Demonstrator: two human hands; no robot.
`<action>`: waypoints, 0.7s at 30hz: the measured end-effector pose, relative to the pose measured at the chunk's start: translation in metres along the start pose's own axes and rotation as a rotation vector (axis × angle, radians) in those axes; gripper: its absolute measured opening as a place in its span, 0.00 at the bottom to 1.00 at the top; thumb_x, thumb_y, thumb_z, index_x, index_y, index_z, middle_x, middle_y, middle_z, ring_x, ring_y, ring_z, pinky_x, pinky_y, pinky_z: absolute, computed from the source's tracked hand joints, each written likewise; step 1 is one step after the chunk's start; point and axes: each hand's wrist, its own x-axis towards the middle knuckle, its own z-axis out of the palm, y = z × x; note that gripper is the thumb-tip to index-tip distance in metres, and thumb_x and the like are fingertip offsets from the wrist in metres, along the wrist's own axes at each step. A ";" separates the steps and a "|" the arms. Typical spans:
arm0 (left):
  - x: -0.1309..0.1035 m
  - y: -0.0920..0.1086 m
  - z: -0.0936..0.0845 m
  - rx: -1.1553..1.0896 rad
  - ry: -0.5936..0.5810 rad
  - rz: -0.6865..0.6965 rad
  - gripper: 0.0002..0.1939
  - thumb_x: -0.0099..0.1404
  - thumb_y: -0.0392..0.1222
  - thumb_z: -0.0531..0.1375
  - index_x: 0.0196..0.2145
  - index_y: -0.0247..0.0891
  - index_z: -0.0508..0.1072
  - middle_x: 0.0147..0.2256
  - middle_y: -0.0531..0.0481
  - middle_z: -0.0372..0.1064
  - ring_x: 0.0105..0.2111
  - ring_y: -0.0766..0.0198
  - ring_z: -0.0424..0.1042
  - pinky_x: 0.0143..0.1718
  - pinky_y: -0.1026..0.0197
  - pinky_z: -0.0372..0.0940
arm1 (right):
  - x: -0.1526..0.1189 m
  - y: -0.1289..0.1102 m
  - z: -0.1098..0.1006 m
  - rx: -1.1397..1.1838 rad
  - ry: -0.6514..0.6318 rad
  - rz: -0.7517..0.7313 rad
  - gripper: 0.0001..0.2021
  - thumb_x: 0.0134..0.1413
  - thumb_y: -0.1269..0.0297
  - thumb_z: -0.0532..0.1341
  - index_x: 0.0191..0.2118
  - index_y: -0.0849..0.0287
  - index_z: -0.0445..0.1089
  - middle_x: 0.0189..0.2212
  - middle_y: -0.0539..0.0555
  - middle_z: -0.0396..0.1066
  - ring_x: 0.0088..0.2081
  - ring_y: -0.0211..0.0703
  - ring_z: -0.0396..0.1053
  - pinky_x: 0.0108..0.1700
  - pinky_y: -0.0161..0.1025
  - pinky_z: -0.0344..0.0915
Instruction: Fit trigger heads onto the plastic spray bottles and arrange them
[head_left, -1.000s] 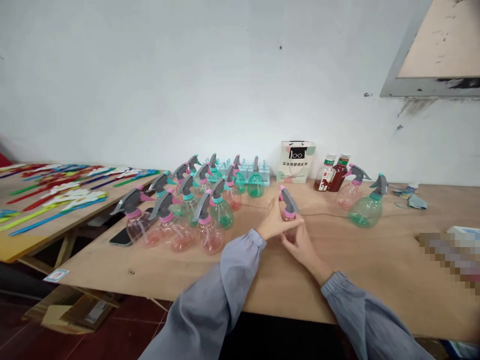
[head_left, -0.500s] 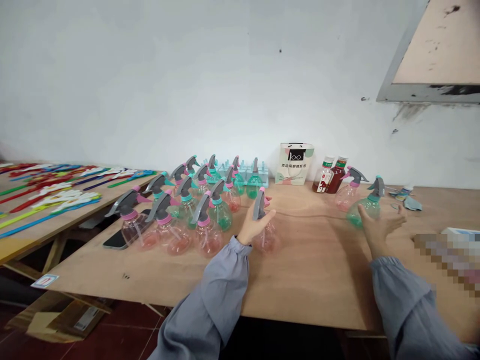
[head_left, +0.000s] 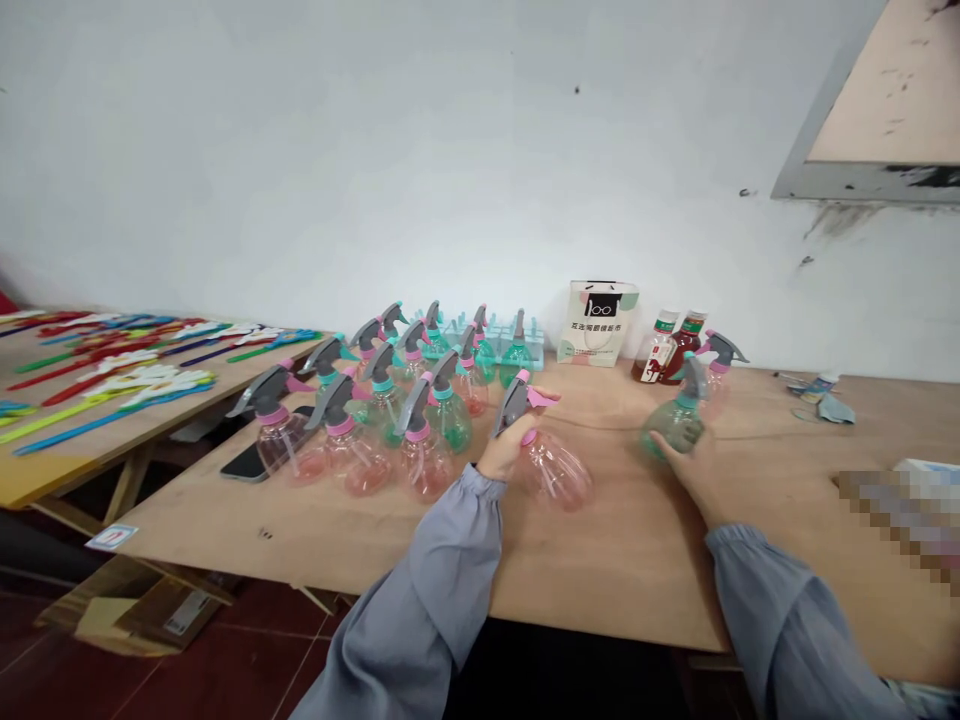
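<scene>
My left hand (head_left: 504, 450) is closed round the neck of a clear pink spray bottle (head_left: 556, 472) with a grey and pink trigger head. That bottle leans, its base towards the right. On the right, my right hand (head_left: 686, 452) grips the round body of a green spray bottle (head_left: 660, 425) with a grey and teal head. Just behind it stands another pink spray bottle (head_left: 720, 378). Several pink and green spray bottles stand grouped to the left of my left hand, the nearest a pink spray bottle (head_left: 426, 462).
A dark phone (head_left: 244, 464) lies among the left bottles. Behind are a pale teal rack (head_left: 534, 348), a paper bag (head_left: 596, 325) and two sauce-coloured bottles (head_left: 658, 350). A small cloth (head_left: 836, 408) lies at right. Colourful strips (head_left: 112, 410) cover the left table.
My right hand has moved left and closed on the green spray bottle, which shifted left. The pink spray bottle in my left hand has tilted from upright. The view has turned slightly.
</scene>
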 end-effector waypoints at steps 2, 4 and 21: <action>0.000 0.005 0.001 -0.073 -0.032 -0.065 0.17 0.49 0.42 0.63 0.39 0.40 0.75 0.39 0.46 0.77 0.43 0.55 0.76 0.36 0.61 0.67 | -0.015 -0.017 0.019 0.054 -0.104 0.012 0.39 0.37 0.39 0.72 0.52 0.58 0.66 0.43 0.64 0.77 0.43 0.62 0.78 0.47 0.60 0.76; -0.001 0.008 0.001 -0.129 -0.055 -0.126 0.17 0.46 0.41 0.62 0.37 0.39 0.74 0.40 0.45 0.78 0.44 0.54 0.76 0.31 0.64 0.65 | -0.028 -0.030 0.035 0.056 -0.157 0.004 0.42 0.38 0.39 0.71 0.56 0.58 0.64 0.47 0.65 0.76 0.47 0.64 0.76 0.51 0.63 0.74; 0.001 0.005 -0.007 -0.111 -0.093 -0.254 0.14 0.42 0.44 0.59 0.30 0.38 0.69 0.33 0.45 0.75 0.40 0.53 0.76 0.23 0.65 0.60 | -0.041 -0.046 0.053 0.044 -0.219 -0.006 0.46 0.41 0.38 0.70 0.62 0.57 0.57 0.55 0.64 0.71 0.55 0.64 0.72 0.58 0.64 0.69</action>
